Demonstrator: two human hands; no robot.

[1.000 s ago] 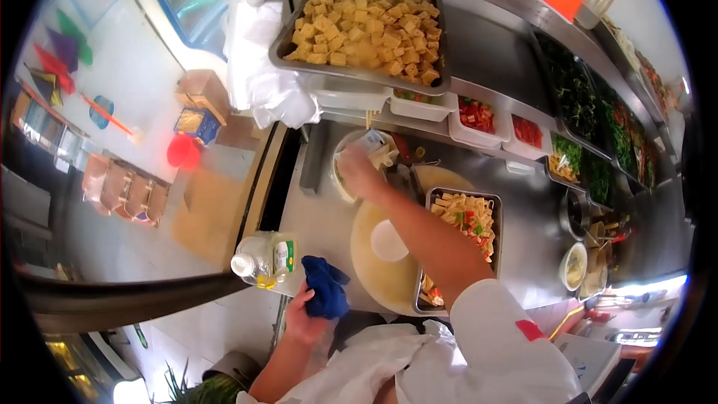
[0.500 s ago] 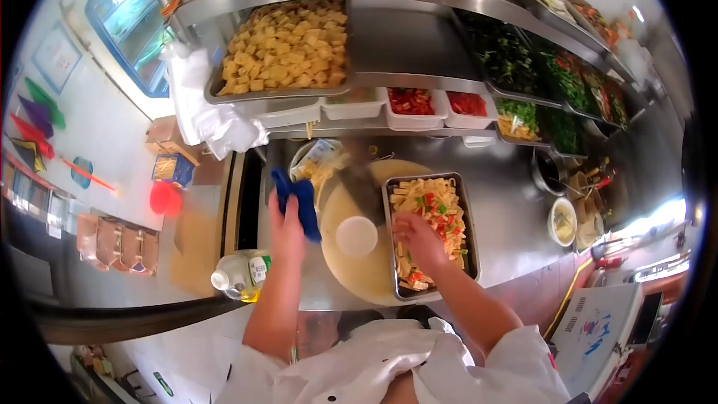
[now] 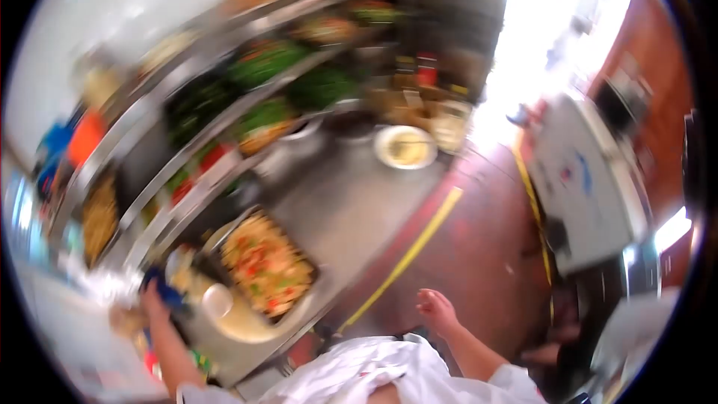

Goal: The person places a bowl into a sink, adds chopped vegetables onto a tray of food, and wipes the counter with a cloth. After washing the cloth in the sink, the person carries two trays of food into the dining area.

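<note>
Right hand (image 3: 436, 309) has left the tray (image 3: 317, 272), half-curled; left hand (image 3: 153, 304) clutches blue cloth (image 3: 169, 292).

my dark blue cloth (image 3: 170, 293) is bunched and soft-edged, blurred in my left hand (image 3: 154, 304) near the counter's left end. my rectangular metal tray (image 3: 316, 272) sits slantwise to me, partly over the round board (image 3: 250, 331), filled with pale cut strips (image 3: 258, 243) topped with red and green pieces.

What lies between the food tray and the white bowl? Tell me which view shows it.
Bare steel counter lies between the food tray and the white bowl; the head view shows it, though blurred.
</note>
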